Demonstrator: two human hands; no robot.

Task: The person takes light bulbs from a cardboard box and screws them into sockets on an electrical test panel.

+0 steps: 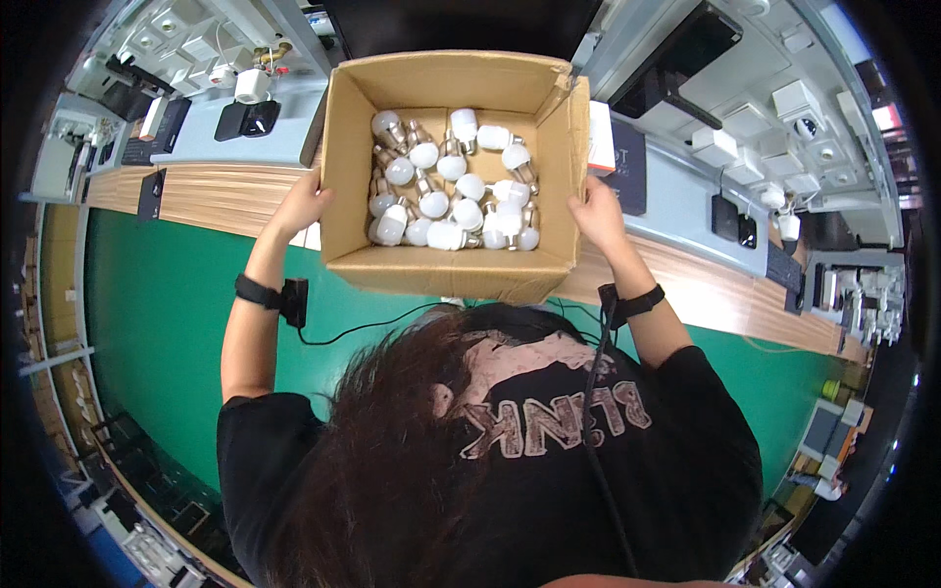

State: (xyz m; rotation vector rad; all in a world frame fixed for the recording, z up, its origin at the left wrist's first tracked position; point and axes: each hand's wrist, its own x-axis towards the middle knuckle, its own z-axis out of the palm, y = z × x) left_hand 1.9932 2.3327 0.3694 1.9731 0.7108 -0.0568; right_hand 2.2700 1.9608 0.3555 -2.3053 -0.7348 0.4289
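In front of me is an open cardboard box [456,275], held between both hands. My left hand [303,204] grips its left wall, thumb on the near face. On the opposite side, my right hand [597,212] holds the right wall; the fingers behind the cardboard are partly hidden. Inside, many white light bulbs [451,167] with metal screw bases lie loose over the bottom, some round and some cylindrical. Bare cardboard shows along the box's inner back. Each of my wrists wears a black strap with a small device attached.
Behind the box runs a wood-grain bench [213,195] with a grey raised shelf [301,117]. White fixtures and sockets hang on panels to both sides. A dark box [629,169] and a white box [601,136] stand at right. Black cables [367,334] trail below the cardboard box, above a green floor [162,294].
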